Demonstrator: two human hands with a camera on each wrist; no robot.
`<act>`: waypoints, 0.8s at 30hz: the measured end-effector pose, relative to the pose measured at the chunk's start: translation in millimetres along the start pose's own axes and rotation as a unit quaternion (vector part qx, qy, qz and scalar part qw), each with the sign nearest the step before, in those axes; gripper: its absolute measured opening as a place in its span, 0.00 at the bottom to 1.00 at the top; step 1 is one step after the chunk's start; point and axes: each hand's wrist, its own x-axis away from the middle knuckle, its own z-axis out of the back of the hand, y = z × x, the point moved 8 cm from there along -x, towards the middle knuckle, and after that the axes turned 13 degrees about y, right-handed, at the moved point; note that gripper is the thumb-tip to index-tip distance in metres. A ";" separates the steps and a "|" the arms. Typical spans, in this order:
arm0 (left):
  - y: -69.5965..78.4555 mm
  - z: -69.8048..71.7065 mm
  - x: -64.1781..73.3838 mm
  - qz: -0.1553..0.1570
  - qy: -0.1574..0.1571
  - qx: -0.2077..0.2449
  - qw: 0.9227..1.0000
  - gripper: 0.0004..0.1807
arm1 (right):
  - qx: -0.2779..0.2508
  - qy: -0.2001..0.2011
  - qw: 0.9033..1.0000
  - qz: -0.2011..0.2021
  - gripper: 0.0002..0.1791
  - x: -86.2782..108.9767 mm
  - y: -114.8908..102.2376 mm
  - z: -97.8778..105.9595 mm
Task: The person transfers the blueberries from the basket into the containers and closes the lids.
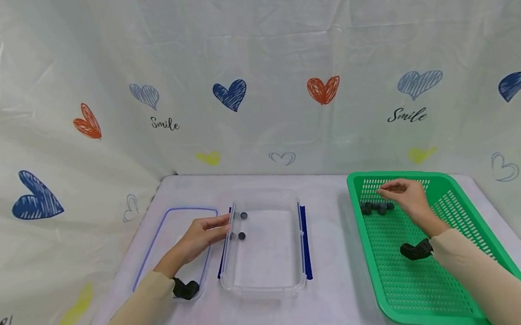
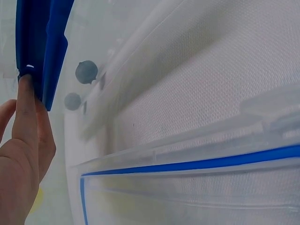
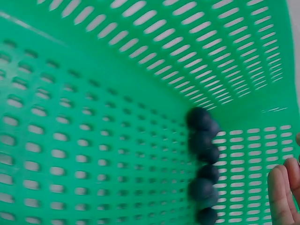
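My left hand (image 1: 196, 238) is at the left side of a clear plastic container (image 1: 266, 292), fingers stretched toward its wall. In the left wrist view a fingertip touches the container's blue side latch (image 2: 56, 42). Two blueberries (image 1: 242, 236) lie inside the container near that side. My right hand (image 1: 407, 199) hovers over the far part of a green basket (image 1: 403, 287), its fingers loosely bent and nothing visible between them. Several blueberries (image 3: 204, 187) are lined up against the basket's wall, close below the right fingertips in the head view.
A clear lid (image 1: 170, 239) with a blue seal lies left of the container, under the left forearm. Another blue latch (image 1: 305, 240) hangs out on the container's right side. A white cloth (image 1: 338, 298) covers the table, and a heart-printed curtain (image 1: 272, 41) surrounds it.
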 end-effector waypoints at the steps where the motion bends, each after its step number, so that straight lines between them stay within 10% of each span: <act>1: 0.2 0.2 -0.1 0.000 -0.001 -0.002 1.000 0.30 | 0.008 0.006 1.000 -0.001 0.21 1.2 2.6 0.1; 24: 0.2 -0.1 -0.9 -0.002 -0.005 -0.004 1.000 0.31 | 0.080 0.030 0.995 -0.060 0.18 15.1 37.5 -1.8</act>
